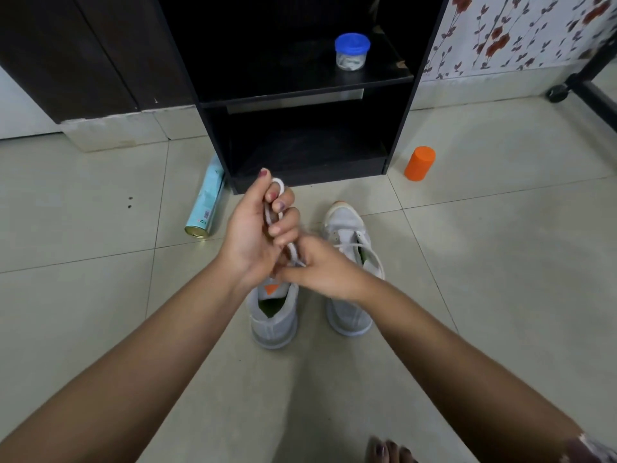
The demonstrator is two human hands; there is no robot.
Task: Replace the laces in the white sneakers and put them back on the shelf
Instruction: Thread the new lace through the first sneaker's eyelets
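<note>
Holding pale contents, blue-lidded jar (352, 53) on shelf (300, 84)

I saw soft, matt mesh cloth on the left sneaker (273, 317) and the right sneaker (347, 315), with smoother rubbery soles. The lace (277, 186) looked like matt white woven cord. The floor (500, 262) was smooth glossy tile with pale reflections. The shelf (300, 84) read to me as matt black laminated board, chipped at one edge. The jar (351, 58) was clear plastic under a shiny blue lid, the orange tube (420, 163) matt plastic, the can (207, 202) printed metal with a brassy rim
</note>
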